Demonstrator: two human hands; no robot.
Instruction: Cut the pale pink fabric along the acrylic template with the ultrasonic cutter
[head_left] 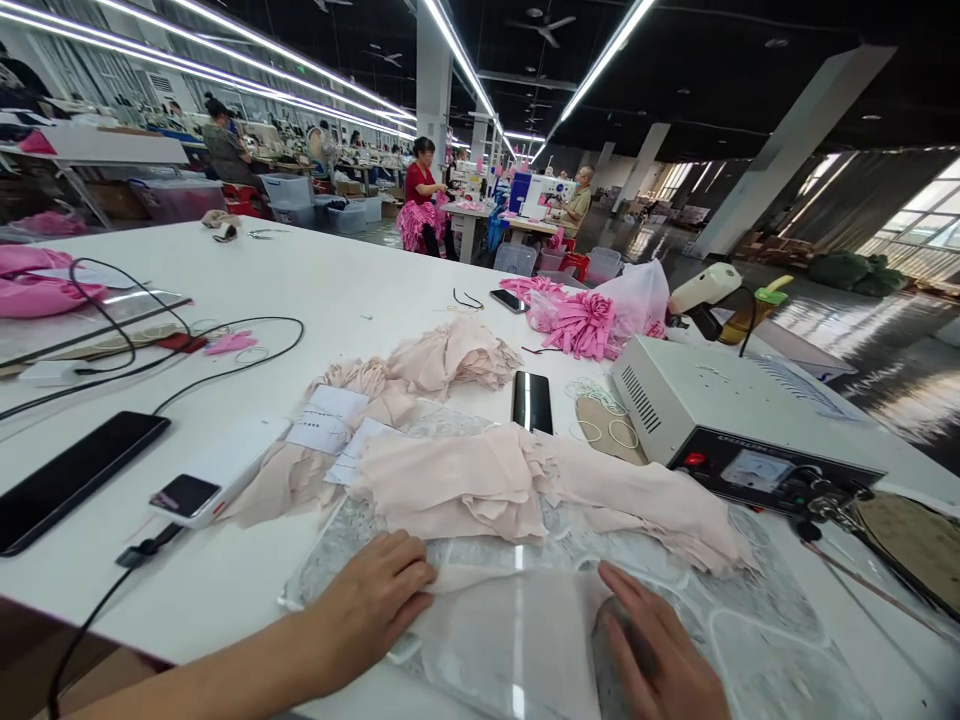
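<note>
A sheer pale pink fabric piece lies flat in front of me on a marbled grey, glossy board. My left hand is closed at its upper left corner, fingertips pressed together on the cloth. At the right edge, my right hand rests with its fingers stretched out and apart; a dark grey rounded patch shows beneath them, and I cannot tell what it is. Just beyond lie a stack of pale pink cut pieces and another stack to its right.
A grey control box with a dial stands at right. Phones, a white power bank and cables lie about the white table. Pink strips sit farther back. Several people work at machines beyond.
</note>
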